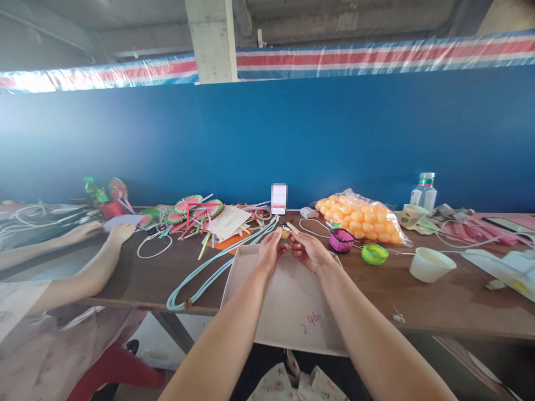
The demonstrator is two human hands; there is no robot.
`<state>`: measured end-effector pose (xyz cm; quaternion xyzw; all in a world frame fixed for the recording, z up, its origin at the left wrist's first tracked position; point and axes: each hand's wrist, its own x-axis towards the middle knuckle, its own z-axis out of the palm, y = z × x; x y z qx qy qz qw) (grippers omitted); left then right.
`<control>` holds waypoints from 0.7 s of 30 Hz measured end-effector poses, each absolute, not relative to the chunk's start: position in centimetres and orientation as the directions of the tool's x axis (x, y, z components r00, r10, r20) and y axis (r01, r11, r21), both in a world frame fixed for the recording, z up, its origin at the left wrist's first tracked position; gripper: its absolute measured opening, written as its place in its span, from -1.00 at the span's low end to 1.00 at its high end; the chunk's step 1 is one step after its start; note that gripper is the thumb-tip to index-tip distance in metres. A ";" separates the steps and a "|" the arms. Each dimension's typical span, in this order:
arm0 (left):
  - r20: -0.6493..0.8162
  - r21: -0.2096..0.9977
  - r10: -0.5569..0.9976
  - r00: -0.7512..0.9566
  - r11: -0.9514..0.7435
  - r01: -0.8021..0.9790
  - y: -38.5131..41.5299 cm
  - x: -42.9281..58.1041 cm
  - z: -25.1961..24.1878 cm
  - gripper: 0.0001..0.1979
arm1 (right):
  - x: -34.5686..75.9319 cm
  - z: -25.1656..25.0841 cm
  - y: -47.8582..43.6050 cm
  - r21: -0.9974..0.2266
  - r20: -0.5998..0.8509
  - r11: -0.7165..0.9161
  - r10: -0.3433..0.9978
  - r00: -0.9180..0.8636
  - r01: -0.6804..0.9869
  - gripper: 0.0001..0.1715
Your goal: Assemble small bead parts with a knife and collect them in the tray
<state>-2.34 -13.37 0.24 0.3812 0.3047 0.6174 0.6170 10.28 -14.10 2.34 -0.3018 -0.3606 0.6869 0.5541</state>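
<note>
Above the far end of a shallow pale tray [284, 312], my left hand [270, 252] and my right hand [308, 250] meet. Both are closed, fingertips pinching a small shiny gold-and-dark object [286, 231] between them. Its exact kind is too small to make out. Pink handwriting marks the near right part of the tray, which overhangs the table's front edge. Just beyond my hands a phone [279, 199] stands upright against the blue partition. Right of my right hand sit a purple mesh-like ring [341, 240] and a yellow-green ring [374, 254].
A clear bag of orange balls [363, 218] lies at the right, near a white cup [432, 265] and a bottle [423, 192]. Looped pale-blue tubing [200, 275] and watermelon-patterned paper fans [196, 207] lie leftward. At far left, another person's hands [121, 233] hold lilac paper.
</note>
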 end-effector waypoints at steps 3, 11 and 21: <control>0.097 0.844 0.994 0.054 -0.053 -0.533 -13.4 -2.3 0.2 -0.54 | 10.3 2.4 -14.2 -0.822 -0.012 -0.135 0.975 -0.220 -0.554 -0.62; 0.094 0.860 0.995 0.035 -0.063 -0.507 -13.2 -2.4 -0.1 -0.54 | 10.3 2.5 -14.2 -0.841 -0.029 -0.139 0.976 -0.214 -0.523 -0.59; 0.087 0.862 0.996 0.037 -0.056 -0.503 -13.4 -2.4 0.3 -0.54 | 10.1 2.4 -14.2 -0.860 0.001 -0.086 0.985 -0.170 -0.503 -0.58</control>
